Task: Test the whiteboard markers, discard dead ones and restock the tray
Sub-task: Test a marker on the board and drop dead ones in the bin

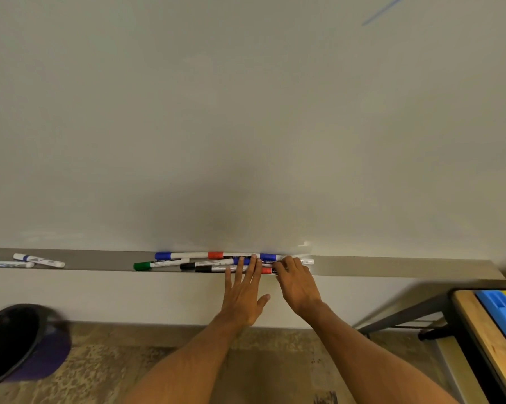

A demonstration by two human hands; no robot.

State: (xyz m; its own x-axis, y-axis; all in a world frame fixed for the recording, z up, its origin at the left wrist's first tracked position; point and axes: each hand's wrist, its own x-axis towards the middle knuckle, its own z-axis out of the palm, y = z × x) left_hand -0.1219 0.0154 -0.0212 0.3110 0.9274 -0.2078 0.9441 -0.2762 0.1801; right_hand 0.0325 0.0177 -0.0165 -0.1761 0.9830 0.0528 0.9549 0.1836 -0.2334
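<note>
Both hands reach the markers (216, 262) on the tray (392, 266) at lower centre: left hand (244, 295) fingers spread flat to steady them, right hand (298, 282) fingers curled, seemingly pinching one for testing.

A grey tray (392, 265) runs along the whiteboard's (246, 112) lower edge; capped white-barrelled markers lie lengthwise in a cluster near its middle: a blue-capped marker (176, 255), a green-capped marker (155, 265), a black-capped marker (199, 265); two more markers (39, 260) rest toward the tray's left end.
</note>
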